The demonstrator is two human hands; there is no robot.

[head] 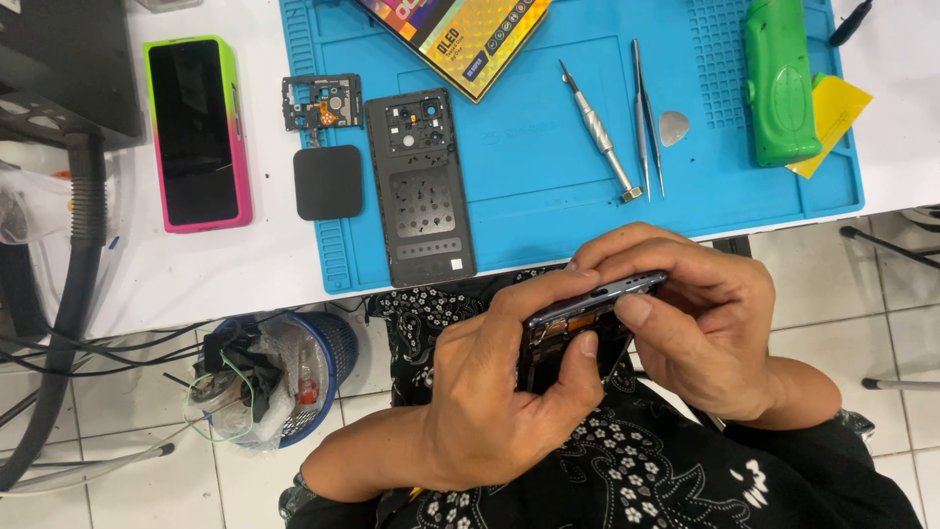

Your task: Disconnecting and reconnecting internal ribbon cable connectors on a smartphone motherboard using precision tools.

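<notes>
- The left hand point(509, 392) has a closed grip on the opened phone point(587, 313): the fingers wrap it from below and the thumb presses on its near edge, so the body stays steady while it is tilted toward the person.
- The right hand point(695, 323) also closes on the phone, with fingers along the upper edge and the thumb at the side. A thin dark tool seems to stick out under this hand, but it is too hidden to be sure.
- The phone is held in the air above the person's lap, just in front of the tabletop point(245, 264) edge, not resting on it. Its inner parts face up, probably so that the person can see inside.
- On the blue work mat point(529, 186), nearest to the hands, lies the dark back cover point(421, 186), flat with the inner side up. Just beside it are a small inner frame part point(321, 103) and a black square pad point(328, 182), kept apart so they are not lost.
- A screwdriver point(599, 132), tweezers point(646, 113) and a small metal pick point(673, 127) lie near each other on the mat, within easy reach.
- Farther away are a green tool point(778, 78), a yellow sheet point(832, 118) and a colourful box point(465, 34).
- A phone in a pink and green case point(196, 132) lies on the bare tabletop, well apart.
- A blue waste basket point(279, 377) stands on the floor under the tabletop.
</notes>
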